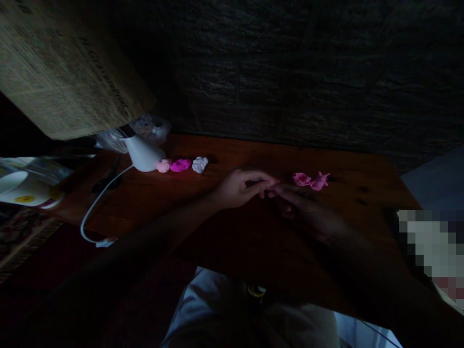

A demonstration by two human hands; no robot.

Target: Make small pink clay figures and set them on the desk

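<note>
Over the middle of the wooden table (224,227), my left hand (239,188) and my right hand (308,205) meet at the fingertips. Both are closed in a pinch; whatever lies between the fingers is too small and dark to name. Just beyond my right hand sit two joined pink clay-like pieces, a rounded one (301,179) and a spiky one (319,181). To the left, in a row, are three clay-like lumps: light pink (164,166), magenta (181,166) and whitish (200,165).
A lamp with a white base (143,153) and newsprint shade (83,72) stands at the left. Its white cable (85,217) drops over the table's edge. Crumpled clear plastic (152,128) lies behind it, and a white cup (21,188) is far left. A dark wall (290,72) closes the back.
</note>
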